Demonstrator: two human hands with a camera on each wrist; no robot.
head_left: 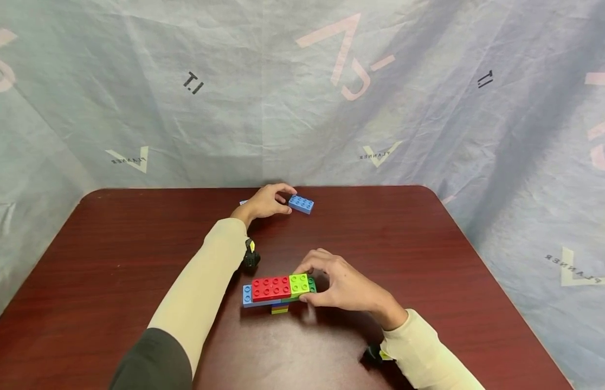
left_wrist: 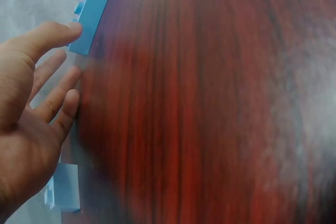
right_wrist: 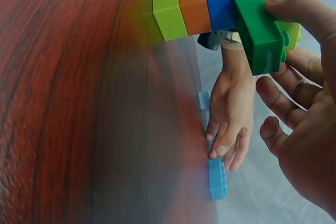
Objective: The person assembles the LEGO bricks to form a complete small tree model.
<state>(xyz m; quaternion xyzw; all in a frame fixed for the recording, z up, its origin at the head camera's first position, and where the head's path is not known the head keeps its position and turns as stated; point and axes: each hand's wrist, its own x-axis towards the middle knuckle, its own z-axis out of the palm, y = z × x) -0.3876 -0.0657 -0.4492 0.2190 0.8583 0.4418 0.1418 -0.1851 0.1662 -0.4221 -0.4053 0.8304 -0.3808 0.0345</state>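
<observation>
Toward the back of the table my left hand (head_left: 267, 201) reaches to a blue toy brick (head_left: 301, 203), its fingers spread loosely. Thumb and index fingertips are right at the brick's near end, and the thumb overlaps it in the left wrist view. My right hand (head_left: 334, 281) pinches the right end of a toy brick structure (head_left: 270, 288) between thumb and fingers, around the lime brick (head_left: 299, 284). A red brick (head_left: 263, 290) sits beside the lime one, over blue and dark green bricks (right_wrist: 257, 35). Below runs a stem of blue, orange and lime bricks (right_wrist: 169, 14).
A smaller light blue brick (left_wrist: 66, 187) stands near the table's back edge, mostly hidden behind the left hand in the head view. The dark red wooden table (head_left: 405, 233) ends at a grey printed cloth (head_left: 224, 119). Black wrist cameras (head_left: 251, 257) hang under both sleeves.
</observation>
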